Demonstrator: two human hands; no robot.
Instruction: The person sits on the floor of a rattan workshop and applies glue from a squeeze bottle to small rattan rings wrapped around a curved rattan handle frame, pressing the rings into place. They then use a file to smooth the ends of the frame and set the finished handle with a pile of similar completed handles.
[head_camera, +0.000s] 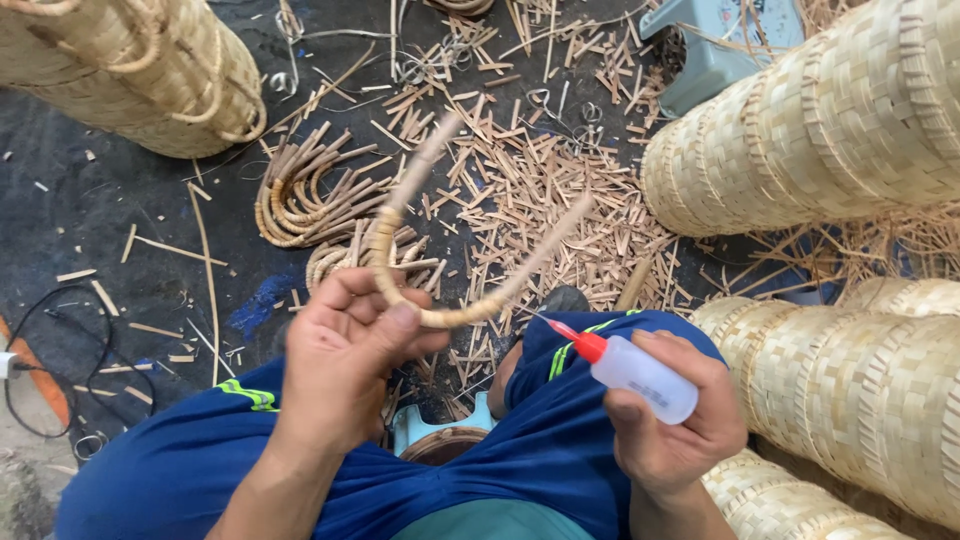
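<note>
Handle (440, 310), a curved rattan loop wrapped in cane, sits in my left hand (340, 365), pinched at the bottom of its bend between thumb and curled fingers, its two legs rising up and away over the floor. My right hand (670, 420) is closed around a small white squeeze bottle (640, 378) with a red nozzle (575, 340), and the tip points at the wrapped bend, close to it. I cannot tell whether the tip touches.

To do this well, I judge the tip should meet the end of the wrapping just beside my thumb, with a light squeeze so only a small drop goes in. My thumb should stay off the wet spot, and the left hand should keep the loop steady, since its long legs look blurred from movement.

My knees in blue trousers (540, 450) lie under both hands. Beyond them, the dark floor (120, 200) is strewn with cane offcuts (520, 190), and a bundle of bent loops (300, 200) lies near the left hand. Stacks of woven baskets (820, 130) stand to the right, another basket (130, 70) at upper left.

The wrapping's end is hidden by my thumb. Whatever the bottle holds cannot be seen. A blue-grey machine (700, 50) at the top is cut off, and so is a round object (435, 440) between my knees.
</note>
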